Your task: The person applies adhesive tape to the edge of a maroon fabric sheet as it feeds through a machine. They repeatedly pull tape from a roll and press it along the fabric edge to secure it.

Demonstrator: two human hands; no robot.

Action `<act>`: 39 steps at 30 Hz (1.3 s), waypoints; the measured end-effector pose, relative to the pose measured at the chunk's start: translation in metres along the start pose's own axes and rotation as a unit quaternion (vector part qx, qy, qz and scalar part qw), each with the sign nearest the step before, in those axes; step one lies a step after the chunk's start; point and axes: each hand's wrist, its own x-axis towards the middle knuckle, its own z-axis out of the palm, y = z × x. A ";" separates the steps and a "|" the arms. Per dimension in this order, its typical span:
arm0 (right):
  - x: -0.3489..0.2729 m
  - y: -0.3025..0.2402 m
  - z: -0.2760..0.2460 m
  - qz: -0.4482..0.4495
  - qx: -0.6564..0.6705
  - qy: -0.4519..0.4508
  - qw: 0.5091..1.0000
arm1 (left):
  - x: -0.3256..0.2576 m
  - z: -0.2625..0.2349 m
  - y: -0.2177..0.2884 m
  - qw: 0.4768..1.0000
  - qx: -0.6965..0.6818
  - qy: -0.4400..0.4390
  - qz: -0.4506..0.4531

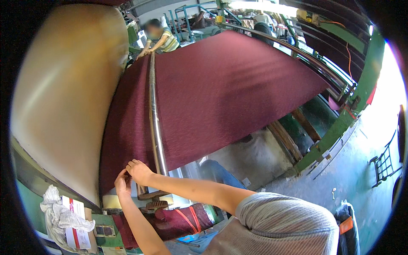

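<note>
The big dark red cloth (221,93) is stretched wide over a shiny metal bar (154,123) on a large green machine (340,123). To the left of the bar, the cloth runs down beside a fat tan roll (63,97). Both of the person's hands are at the near edge of the cloth, right by the end of the bar. The right hand (138,170) lies on the cloth edge with its fingers bent and close together, pressing or gripping it. The left hand (122,183) is just under it, with fingers curled at the same edge; I cannot tell for sure if it pinches the cloth. Far away, at the other end of the bar, another person (163,38) holds the cloth edge too. Below the hands there is a small gear (156,205) and a wad of red cloth tied with an orange strap (191,216). A white bundle (63,221) sits at the lower left. To do this well, I think both hands should keep the edge flat and straight along the bar, pull softly and evenly, match the person at the far end, and keep fingers away from the gear.
</note>
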 end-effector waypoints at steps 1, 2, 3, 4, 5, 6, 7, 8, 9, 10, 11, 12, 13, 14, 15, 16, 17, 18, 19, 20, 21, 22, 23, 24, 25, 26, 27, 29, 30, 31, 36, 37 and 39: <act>0.000 0.000 -0.006 0.027 -0.001 0.006 1.000 | 0.000 0.001 0.003 0.998 0.005 0.063 0.002; 0.000 0.000 -0.011 0.054 -0.001 0.011 0.998 | -0.001 0.001 0.006 0.992 0.009 0.126 0.004; -0.001 0.000 -0.016 0.080 -0.001 0.016 0.997 | -0.001 0.001 0.008 0.982 0.013 0.189 0.005; 0.000 0.003 -0.026 0.135 -0.006 0.013 0.991 | -0.001 0.002 0.011 0.975 0.004 0.223 0.005; 0.001 0.002 -0.037 0.185 -0.046 0.010 0.982 | -0.002 0.003 0.012 0.966 -0.005 0.258 0.005; 0.003 0.003 -0.027 0.190 -0.066 0.004 0.980 | -0.002 0.003 0.014 0.956 -0.015 0.292 0.005; 0.003 0.010 -0.020 0.199 -0.092 0.003 0.976 | 0.002 0.013 0.016 0.948 -0.026 0.317 0.005; 0.004 0.010 -0.016 0.167 -0.086 -0.011 0.982 | 0.002 0.007 0.015 0.954 -0.050 0.296 0.015; 0.005 0.010 -0.013 0.134 -0.080 -0.025 0.987 | 0.006 0.006 0.014 0.947 -0.054 0.317 0.008; 0.003 0.007 -0.012 0.104 -0.080 -0.031 0.991 | 0.000 0.009 0.017 0.938 -0.059 0.341 0.000; 0.002 0.006 -0.011 0.084 -0.061 -0.034 0.994 | -0.003 0.010 0.019 0.929 -0.064 0.365 -0.009; 0.002 0.004 -0.011 0.064 -0.040 -0.036 0.996 | 0.003 0.001 0.013 0.930 -0.099 0.353 0.007; 0.002 0.001 -0.010 0.043 -0.019 -0.039 0.998 | 0.010 -0.006 0.009 0.943 -0.079 0.324 0.006; 0.001 -0.003 -0.008 0.027 -0.020 -0.015 0.999 | 0.012 -0.013 0.006 0.953 -0.057 0.297 0.005; 0.002 -0.007 -0.006 0.013 -0.010 -0.009 1.000 | 0.013 -0.021 0.004 0.962 -0.036 0.271 0.004; 0.001 -0.002 -0.007 0.009 -0.007 -0.005 1.000 | 0.009 -0.009 0.001 0.980 -0.033 0.194 -0.006; -0.002 0.005 -0.009 0.007 -0.004 -0.001 1.000 | 0.000 0.017 0.001 0.993 -0.031 0.115 -0.018; -0.003 0.007 -0.008 0.001 0.014 0.000 1.000 | -0.010 0.030 0.004 0.998 -0.028 0.040 -0.025; -0.001 0.007 -0.009 -0.007 0.034 0.005 0.999 | -0.015 0.030 0.009 0.998 -0.001 0.058 -0.013; 0.001 0.007 -0.010 -0.013 0.053 0.010 0.998 | -0.018 0.030 0.012 0.997 0.026 0.075 -0.001; -0.001 0.009 -0.011 0.016 0.035 0.013 0.999 | -0.021 0.030 0.012 0.994 0.052 0.090 0.011; -0.002 0.008 -0.016 0.043 0.019 0.017 0.999 | -0.020 0.026 0.012 0.986 0.038 0.160 0.039; -0.001 0.006 -0.022 0.070 0.003 0.021 0.997 | -0.019 0.022 0.012 0.978 0.017 0.206 0.043; 0.001 0.006 -0.024 0.161 -0.027 0.004 0.987 | -0.018 0.018 0.012 0.967 -0.004 0.250 0.046; 0.002 0.005 -0.023 0.212 -0.029 0.015 0.977 | -0.016 0.015 0.012 0.954 -0.024 0.294 0.049; 0.001 0.009 -0.019 0.179 -0.033 0.011 0.983 | -0.010 0.011 0.012 0.954 -0.053 0.293 0.045; 0.001 0.011 -0.013 0.144 -0.035 0.005 0.989 | -0.004 0.003 0.011 0.957 -0.069 0.278 0.036; -0.002 0.006 -0.010 0.089 0.002 -0.008 0.996 | -0.002 -0.011 0.009 0.961 -0.100 0.257 0.015; 0.000 0.005 -0.008 0.067 0.021 -0.010 0.998 | 0.001 -0.015 0.006 0.957 -0.113 0.269 0.010; 0.000 0.005 -0.009 0.049 0.022 -0.011 0.999 | -0.001 -0.006 0.007 0.963 -0.087 0.255 0.008; -0.005 0.004 -0.008 -0.022 0.055 0.015 0.998 | -0.030 0.049 0.021 0.992 -0.005 0.121 0.022; -0.006 0.003 -0.009 -0.035 0.068 0.024 0.997 | -0.032 0.048 0.022 0.995 -0.005 0.094 0.018; -0.005 0.005 -0.012 0.000 0.030 0.022 0.999 | -0.034 0.047 0.026 0.977 0.028 0.210 0.039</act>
